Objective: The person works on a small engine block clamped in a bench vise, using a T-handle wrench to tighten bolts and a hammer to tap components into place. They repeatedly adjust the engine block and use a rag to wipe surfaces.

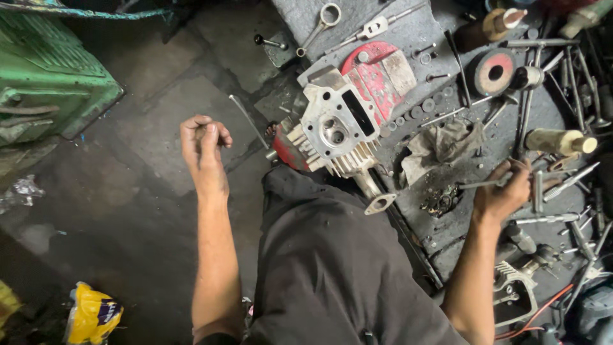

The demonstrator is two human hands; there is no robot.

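Far left stands a green machine (pixel 51 83), and down in the corner a yellow bag (pixel 92 314) lies on the dark floor (pixel 128 211). The left hand (pixel 203 142) is raised over that floor, fingers curled loosely in on a small dark piece; what the piece is I cannot tell. It is well apart from the work.

Between the arms, just past the person's knee, the cylinder head (pixel 332 131) lies on its side against a red cover (pixel 377 76), fins down and its round port facing up. A thin rod (pixel 248 120) lies on the floor just left of it, and a grey rag (pixel 440 147) just right of it.

The right hand (pixel 504 191) rests on the mat (pixel 408 32) among loose tools, fingers closed about a slim metal rod (pixel 482 184) whose end points back toward the head. A spanner (pixel 319 25) and a grinding disc (pixel 495 71) lie farther up the mat.

I judge this a fetching step: both hands are off the head, each with a small part or tool. Bringing either one to the port would call for both arms to swing inward and for the head to be steadied, since it only leans there.
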